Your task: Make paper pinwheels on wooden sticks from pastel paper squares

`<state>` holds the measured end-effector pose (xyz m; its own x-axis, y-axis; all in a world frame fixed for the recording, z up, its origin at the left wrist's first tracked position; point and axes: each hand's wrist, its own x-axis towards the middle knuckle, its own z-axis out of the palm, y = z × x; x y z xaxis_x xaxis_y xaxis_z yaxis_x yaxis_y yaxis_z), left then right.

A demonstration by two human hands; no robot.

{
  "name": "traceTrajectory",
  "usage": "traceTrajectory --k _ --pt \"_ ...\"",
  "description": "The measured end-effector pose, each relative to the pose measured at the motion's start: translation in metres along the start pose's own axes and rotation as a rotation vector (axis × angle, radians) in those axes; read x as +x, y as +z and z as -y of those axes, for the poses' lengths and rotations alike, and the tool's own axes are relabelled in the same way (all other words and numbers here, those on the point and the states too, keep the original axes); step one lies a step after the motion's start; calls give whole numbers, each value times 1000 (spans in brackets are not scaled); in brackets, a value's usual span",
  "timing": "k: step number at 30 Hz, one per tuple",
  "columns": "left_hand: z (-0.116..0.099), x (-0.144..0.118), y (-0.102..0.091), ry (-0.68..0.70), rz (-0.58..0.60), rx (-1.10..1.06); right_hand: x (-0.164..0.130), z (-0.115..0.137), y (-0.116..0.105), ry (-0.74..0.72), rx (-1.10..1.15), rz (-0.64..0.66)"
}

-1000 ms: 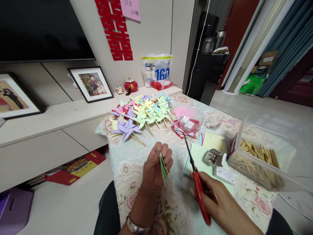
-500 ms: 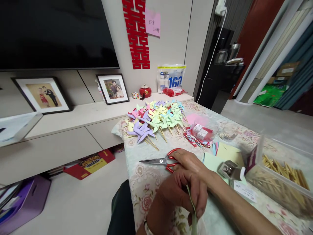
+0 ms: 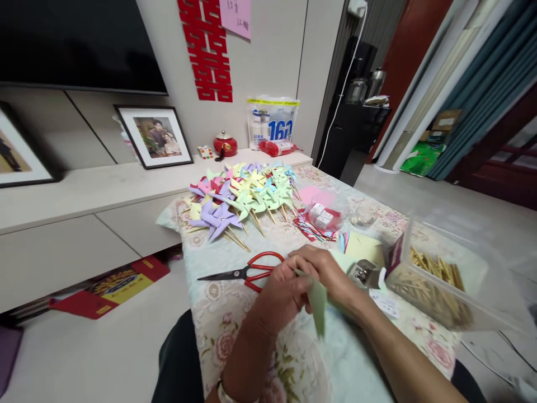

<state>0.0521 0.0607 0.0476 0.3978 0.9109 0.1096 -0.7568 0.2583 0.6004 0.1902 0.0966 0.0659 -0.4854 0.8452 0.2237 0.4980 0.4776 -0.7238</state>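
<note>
Hands on green paper beside scissors

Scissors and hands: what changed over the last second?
The right hand laid the red scissors flat on the table, let go, and joined the left hand on the green paper. The pinwheels and stick box stayed.

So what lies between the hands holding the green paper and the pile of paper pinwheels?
In the head view, red-handled scissors lie on the floral tablecloth between the hands and the pinwheels.
</note>
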Motion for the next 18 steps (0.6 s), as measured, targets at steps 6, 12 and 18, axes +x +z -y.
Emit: traceTrajectory --k 6,12,18 --pt "10 7 -3 -27 -347 267 -52 -17 -19 254 524 -360" --pt "25 0 2 6 -498 660 -77 -17 10 299 561 -394" --pt "26 -22 9 -57 -350 486 -72 -23 11 405 840 -293"
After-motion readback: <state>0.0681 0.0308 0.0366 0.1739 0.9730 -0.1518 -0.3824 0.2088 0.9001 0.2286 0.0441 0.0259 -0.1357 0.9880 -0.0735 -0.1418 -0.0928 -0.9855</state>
